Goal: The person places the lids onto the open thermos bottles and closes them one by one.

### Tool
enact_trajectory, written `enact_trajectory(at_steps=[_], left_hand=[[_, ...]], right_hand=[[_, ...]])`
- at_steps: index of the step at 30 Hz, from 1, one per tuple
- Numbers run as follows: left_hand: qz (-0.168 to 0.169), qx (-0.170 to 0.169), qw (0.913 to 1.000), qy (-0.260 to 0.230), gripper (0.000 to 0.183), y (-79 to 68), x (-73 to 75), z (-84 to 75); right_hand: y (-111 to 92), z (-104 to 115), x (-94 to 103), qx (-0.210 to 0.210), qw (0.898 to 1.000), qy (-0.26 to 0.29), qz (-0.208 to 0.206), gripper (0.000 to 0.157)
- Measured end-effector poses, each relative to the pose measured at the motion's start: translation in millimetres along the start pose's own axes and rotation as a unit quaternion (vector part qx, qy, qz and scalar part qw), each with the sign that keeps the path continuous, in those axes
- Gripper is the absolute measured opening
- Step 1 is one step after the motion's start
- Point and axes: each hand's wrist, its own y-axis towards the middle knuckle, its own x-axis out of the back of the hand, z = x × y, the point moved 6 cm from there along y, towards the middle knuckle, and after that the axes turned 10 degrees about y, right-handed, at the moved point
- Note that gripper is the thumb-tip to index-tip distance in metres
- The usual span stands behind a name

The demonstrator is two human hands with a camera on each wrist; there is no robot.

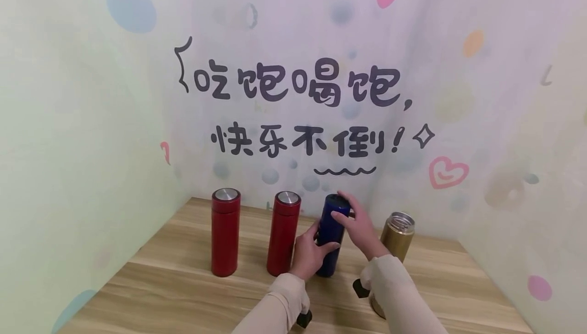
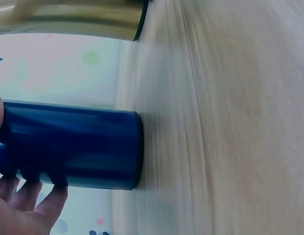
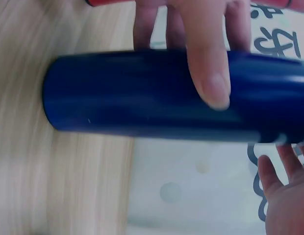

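A dark blue vacuum flask (image 1: 331, 229) stands upright on the wooden table. My left hand (image 1: 309, 255) grips its body partway up, thumb across the front and fingers round the far side, as the right wrist view also shows. Higher up, my right hand (image 1: 359, 224) holds the flask near its dark top, the thumb in front and other fingers reaching behind. In the left wrist view the blue flask's base (image 2: 127, 152) meets the table. To the right stands a gold flask (image 1: 398, 237) with an uncapped, silvery mouth; my right wrist and sleeve partly hide it.
Two red flasks with silver-topped lids stand upright left of the blue one: a nearer-to-hand one (image 1: 283, 234) and one farther left (image 1: 225, 234). The wooden table (image 1: 174, 273) ends at printed fabric walls (image 1: 298, 33) at the back and sides.
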Motion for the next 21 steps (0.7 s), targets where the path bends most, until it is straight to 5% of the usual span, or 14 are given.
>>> enact_trajectory(at_steps=[9,21], left_hand=[[0.003,0.0,1.0,-0.008,0.073,-0.1,-1.4,1.4],[0.003,-0.004,0.9999,-0.014,0.072,-0.2,-2.4,3.0]], right_hand=[[2,-7,10.3,-0.012,1.0,-0.012,0.013,0.054],[1,-7,11.0,-0.023,0.996,-0.073,-0.04,0.061]])
